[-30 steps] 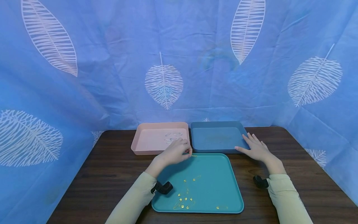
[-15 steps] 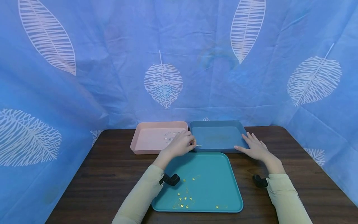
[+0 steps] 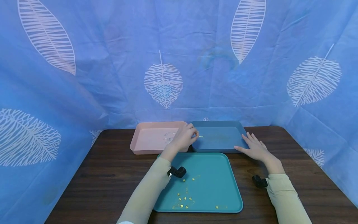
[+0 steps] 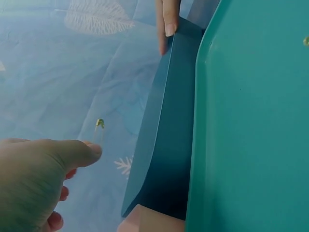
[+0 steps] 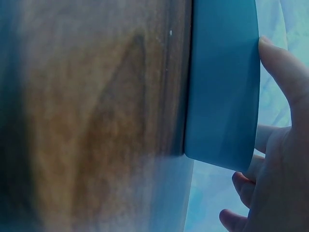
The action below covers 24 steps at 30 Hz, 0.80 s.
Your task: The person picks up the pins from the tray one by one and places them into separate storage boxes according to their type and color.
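Note:
My left hand (image 3: 184, 137) pinches a small gold safety pin (image 3: 200, 136) and holds it over the left end of the dark blue tray (image 3: 218, 147). The left wrist view shows the gold safety pin (image 4: 99, 129) sticking out past my fingertips (image 4: 87, 150). My right hand (image 3: 254, 147) rests flat against the dark blue tray's right front corner, with its fingertip (image 5: 277, 58) on the dark blue tray's wall (image 5: 222, 87). Several gold safety pins (image 3: 184, 199) lie on the teal tray (image 3: 218, 186) in front.
A pink tray (image 3: 145, 149) holding a few silver pins (image 3: 169, 137) stands left of the dark blue one. All trays sit on a dark wooden table (image 3: 112, 174). Blue leaf-print cloth (image 3: 179, 62) walls in the back and both sides.
My left hand has carried the gold pin from the teal tray's far edge up and forward to above the dark blue tray. The right hand has stayed put.

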Available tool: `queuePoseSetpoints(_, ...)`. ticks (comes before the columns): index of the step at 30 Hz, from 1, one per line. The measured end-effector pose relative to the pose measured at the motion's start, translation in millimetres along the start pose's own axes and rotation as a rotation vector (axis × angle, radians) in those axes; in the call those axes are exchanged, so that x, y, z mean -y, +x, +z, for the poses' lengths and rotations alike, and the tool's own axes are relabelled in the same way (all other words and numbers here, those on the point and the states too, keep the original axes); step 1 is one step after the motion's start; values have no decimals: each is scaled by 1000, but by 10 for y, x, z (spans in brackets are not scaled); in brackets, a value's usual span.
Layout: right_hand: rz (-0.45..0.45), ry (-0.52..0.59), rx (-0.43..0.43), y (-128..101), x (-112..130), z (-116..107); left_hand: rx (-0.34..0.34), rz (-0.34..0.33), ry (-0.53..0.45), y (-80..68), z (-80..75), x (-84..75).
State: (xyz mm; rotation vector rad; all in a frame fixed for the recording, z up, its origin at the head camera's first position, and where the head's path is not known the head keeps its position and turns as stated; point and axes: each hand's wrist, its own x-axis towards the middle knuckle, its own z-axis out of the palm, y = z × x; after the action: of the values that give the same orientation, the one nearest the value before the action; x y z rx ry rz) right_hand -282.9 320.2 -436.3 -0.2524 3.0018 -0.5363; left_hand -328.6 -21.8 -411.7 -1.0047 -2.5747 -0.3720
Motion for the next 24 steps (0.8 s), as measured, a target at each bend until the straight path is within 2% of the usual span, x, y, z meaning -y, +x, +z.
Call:
queuePoseSetpoints(9,-3,4,-7,-13,-5,-21,-25,-66,46,198,92,44)
queuePoseSetpoints(14,-7,6,-8,-13,11,-8,5,-118,62,286,139,59)
queuePoseSetpoints(24,-6,6,-6,-18,22,-1,66,-215,34,482,253,47)
